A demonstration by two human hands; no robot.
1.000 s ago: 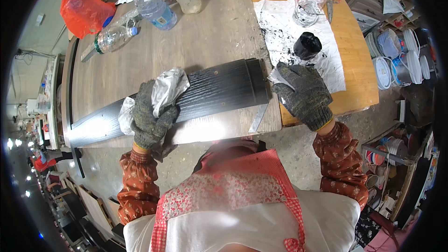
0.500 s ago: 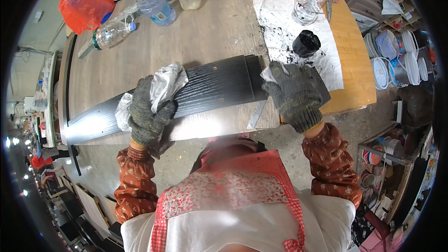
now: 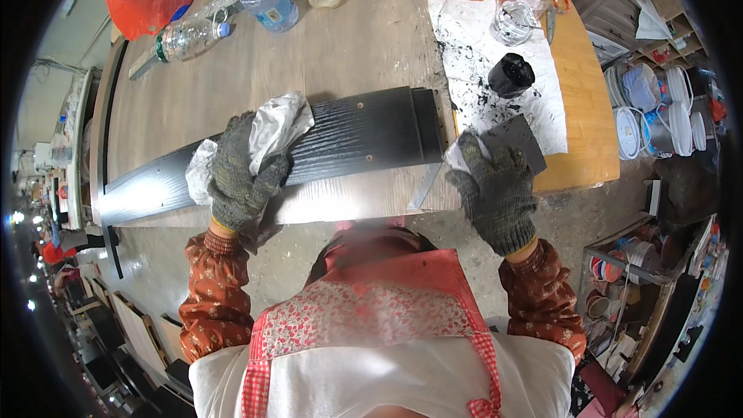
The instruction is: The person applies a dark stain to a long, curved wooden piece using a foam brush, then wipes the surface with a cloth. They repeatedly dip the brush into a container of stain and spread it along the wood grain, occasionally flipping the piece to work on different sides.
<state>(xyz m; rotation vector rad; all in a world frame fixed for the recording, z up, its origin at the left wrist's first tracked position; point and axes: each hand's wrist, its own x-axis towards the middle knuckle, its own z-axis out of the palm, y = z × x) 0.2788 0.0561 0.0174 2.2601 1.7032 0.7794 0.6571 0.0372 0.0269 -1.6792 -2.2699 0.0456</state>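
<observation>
Long black wood-grain boards (image 3: 340,136), stacked with their right ends offset, lie across the near side of the table. My left hand (image 3: 241,174), in a dark grey knit glove, is closed around a crumpled white cloth (image 3: 280,128) and rests on the boards. More of the white material bulges out on the hand's left side. Past the boards' right end, at the table's near edge, my gloved right hand (image 3: 498,195) has its fingers curled on a small white wad (image 3: 460,156). A flat dark square piece (image 3: 517,139) lies just beyond that hand.
A black pot (image 3: 511,76) stands on a black-spotted white sheet (image 3: 542,108). Plastic bottles (image 3: 267,0) and a red bag (image 3: 143,0) sit at the far left. A thin metal strip (image 3: 424,187) lies by the near edge. Buckets (image 3: 642,116) stand on the right.
My right hand has drawn back toward me with the white wad, uncovering more of the dark square piece. My left hand stays on the cloth and boards. The whole view has shifted slightly.
</observation>
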